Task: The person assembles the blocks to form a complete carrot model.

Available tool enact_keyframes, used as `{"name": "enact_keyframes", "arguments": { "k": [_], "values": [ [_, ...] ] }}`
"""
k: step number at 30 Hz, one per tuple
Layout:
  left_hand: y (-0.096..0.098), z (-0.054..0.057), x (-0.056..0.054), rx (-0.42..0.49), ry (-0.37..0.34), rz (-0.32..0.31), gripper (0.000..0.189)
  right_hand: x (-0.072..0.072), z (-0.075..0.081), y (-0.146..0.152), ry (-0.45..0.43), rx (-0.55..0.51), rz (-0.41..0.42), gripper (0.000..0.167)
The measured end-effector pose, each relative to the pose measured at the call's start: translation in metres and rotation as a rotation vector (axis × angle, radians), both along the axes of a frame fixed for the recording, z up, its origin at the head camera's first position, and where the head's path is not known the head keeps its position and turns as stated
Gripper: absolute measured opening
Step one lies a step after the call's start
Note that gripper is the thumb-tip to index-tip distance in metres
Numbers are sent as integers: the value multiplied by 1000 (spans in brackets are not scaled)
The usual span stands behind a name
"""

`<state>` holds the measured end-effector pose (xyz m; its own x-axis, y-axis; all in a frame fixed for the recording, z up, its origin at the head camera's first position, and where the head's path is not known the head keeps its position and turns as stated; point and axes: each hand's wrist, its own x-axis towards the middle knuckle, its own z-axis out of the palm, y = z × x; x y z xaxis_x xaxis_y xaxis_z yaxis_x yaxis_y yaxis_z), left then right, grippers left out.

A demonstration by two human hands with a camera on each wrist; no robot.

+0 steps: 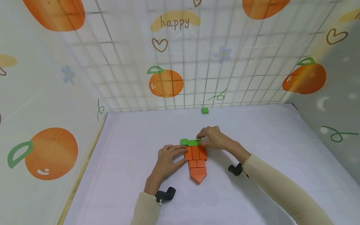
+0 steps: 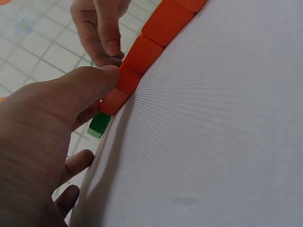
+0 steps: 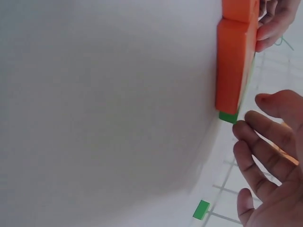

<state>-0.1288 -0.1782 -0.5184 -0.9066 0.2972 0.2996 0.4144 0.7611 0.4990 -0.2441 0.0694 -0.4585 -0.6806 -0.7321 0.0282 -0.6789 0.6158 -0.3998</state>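
Observation:
Orange blocks (image 1: 198, 171) lie flat in a joined column with a pointed near end. Across its far end runs a row of green blocks (image 1: 192, 143). Along the column's left side rests my left hand (image 1: 168, 160), its fingers and thumb touching the orange blocks near the green row. The left wrist view shows the thumb of the left hand (image 2: 57, 101) laid against an orange block (image 2: 130, 79). At the green row's right end is my right hand (image 1: 214, 138). In the right wrist view, the fingers of the right hand (image 3: 274, 146) are loosely bent beside a green block (image 3: 228, 117), thumb apart.
A single green block (image 1: 205, 110) lies at the back of the white tabletop (image 1: 126, 150), close to the fruit-patterned curtain (image 1: 126, 84). Side curtains border the table left and right. A black wrist camera (image 1: 168, 193) is strapped to the left wrist, another (image 1: 235, 169) to the right.

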Motion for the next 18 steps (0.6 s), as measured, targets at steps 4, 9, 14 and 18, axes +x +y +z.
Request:
{"name": "enact_keyframes", "arguments": {
  "k": [4,9,14,18],
  "values": [
    [-2,1,0,-5,7,3,42,-2,2,-10,10,-53,16,27],
    [-4,-1,-2,-8,15,-6,42,-1,2,-32,-1,-44,33,33],
    [-2,-2,-1,19,30,-12,40,1,2,-52,4,-6,56,29],
    [-1,-1,-1,18,23,-8,39,-1,4,-62,20,44,53,26]
  ]
}}
